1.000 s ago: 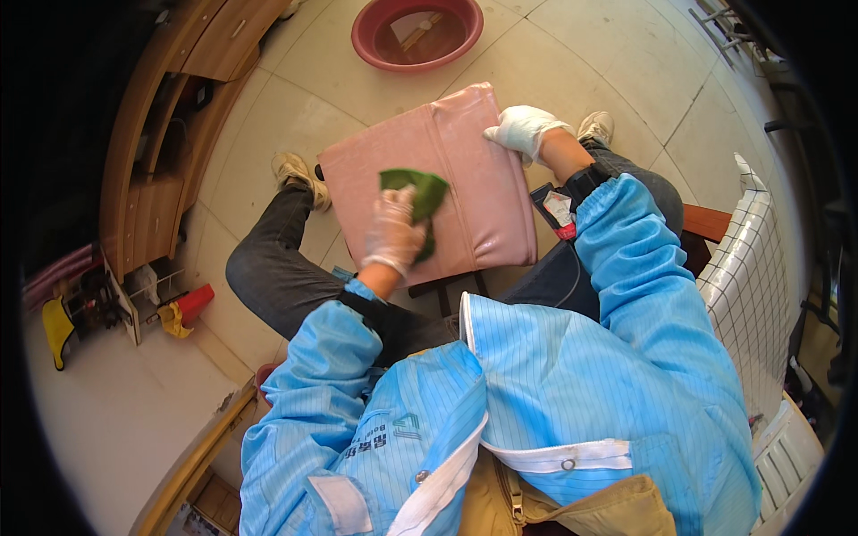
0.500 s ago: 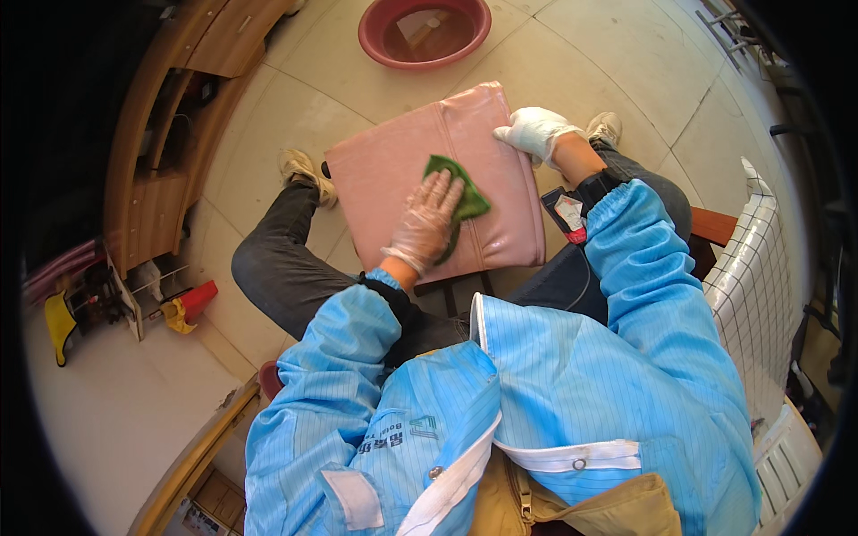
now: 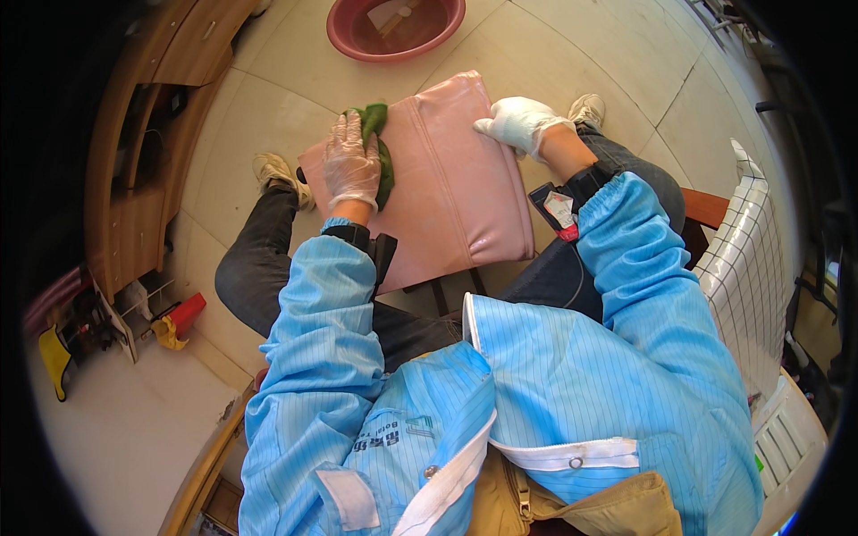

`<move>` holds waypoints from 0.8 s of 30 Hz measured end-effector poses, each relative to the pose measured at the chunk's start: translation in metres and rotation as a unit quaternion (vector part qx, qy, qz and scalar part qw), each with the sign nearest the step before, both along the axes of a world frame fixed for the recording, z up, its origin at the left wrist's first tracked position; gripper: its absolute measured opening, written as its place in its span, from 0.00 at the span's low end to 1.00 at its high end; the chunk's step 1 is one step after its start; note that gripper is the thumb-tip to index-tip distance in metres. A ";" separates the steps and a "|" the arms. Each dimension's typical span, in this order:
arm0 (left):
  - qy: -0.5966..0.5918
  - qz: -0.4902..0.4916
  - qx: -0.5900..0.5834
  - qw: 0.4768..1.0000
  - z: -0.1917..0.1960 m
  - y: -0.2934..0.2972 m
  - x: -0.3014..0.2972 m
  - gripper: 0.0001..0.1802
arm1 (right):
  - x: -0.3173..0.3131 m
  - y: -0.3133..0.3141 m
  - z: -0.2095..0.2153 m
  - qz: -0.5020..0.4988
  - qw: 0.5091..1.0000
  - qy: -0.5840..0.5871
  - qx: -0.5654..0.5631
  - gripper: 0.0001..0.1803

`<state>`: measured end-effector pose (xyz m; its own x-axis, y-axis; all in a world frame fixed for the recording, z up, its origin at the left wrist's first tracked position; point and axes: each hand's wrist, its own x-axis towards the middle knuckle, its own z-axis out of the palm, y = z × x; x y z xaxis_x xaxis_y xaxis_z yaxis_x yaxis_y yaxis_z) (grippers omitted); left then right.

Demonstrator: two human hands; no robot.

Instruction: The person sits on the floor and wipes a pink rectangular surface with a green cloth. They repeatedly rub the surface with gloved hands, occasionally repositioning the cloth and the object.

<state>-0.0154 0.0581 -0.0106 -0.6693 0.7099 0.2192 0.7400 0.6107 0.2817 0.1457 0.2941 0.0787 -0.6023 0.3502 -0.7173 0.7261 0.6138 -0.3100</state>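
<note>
Because the left hand lies with straight fingers over the green cloth rather than wrapping it, the cloth could bunch or slip off if a stroke ran past the edge. It sits near the far-left corner of the pink padded piece, and its top already reaches the far edge. The piece lies between the knees above the tiled floor; pressure so near a corner could tip or turn it, should the right hand bear too little. That hand touches the right edge close to the far-right corner, thumb on top. A thin cable by the right wrist device might catch on the near-right corner if that arm swept inward.

The right fingers are lost beyond the edge, so I cannot tell how firmly that grip is closed. Whatever supports the piece is mostly covered; only dark bars show below its near edge. The left palm hides part of the cloth. Past the far edge, the red basin is cut off at the top, its contents hard to make out.
</note>
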 end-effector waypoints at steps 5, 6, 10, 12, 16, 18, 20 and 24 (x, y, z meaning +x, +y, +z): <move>0.014 0.047 0.006 0.999 -0.006 0.000 -0.006 0.27 | -0.001 0.001 -0.002 -0.002 1.000 0.004 -0.012 0.29; 0.005 0.054 0.008 0.999 -0.007 -0.001 -0.006 0.27 | 0.000 0.002 -0.004 0.001 1.000 0.000 -0.008 0.29; 0.000 0.097 -0.034 0.995 -0.008 -0.015 -0.016 0.28 | 0.001 0.004 -0.011 0.002 0.999 0.025 -0.019 0.27; 0.031 0.098 -0.054 0.993 -0.009 -0.030 -0.018 0.29 | 0.002 0.005 -0.014 0.005 0.999 0.045 -0.025 0.26; 0.000 0.135 -0.031 0.990 -0.016 -0.058 -0.009 0.30 | 0.004 0.007 -0.019 0.003 0.998 0.050 -0.029 0.26; 0.021 0.138 -0.021 0.990 -0.018 -0.069 0.005 0.30 | 0.003 0.007 -0.021 -0.002 0.998 0.055 -0.027 0.26; 0.017 0.154 -0.020 0.988 -0.017 -0.079 0.020 0.30 | 0.003 0.006 -0.022 -0.007 0.997 0.070 -0.031 0.26; 0.023 0.176 -0.049 0.983 -0.010 -0.086 0.056 0.32 | 0.003 0.007 -0.020 -0.006 0.998 0.053 -0.041 0.26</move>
<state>0.0410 -0.0281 -0.0203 -0.8679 0.4555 0.1983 0.4891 0.8535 0.1801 0.1485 0.3006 0.0590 -0.6732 0.2996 -0.6760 0.6929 0.5749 -0.4352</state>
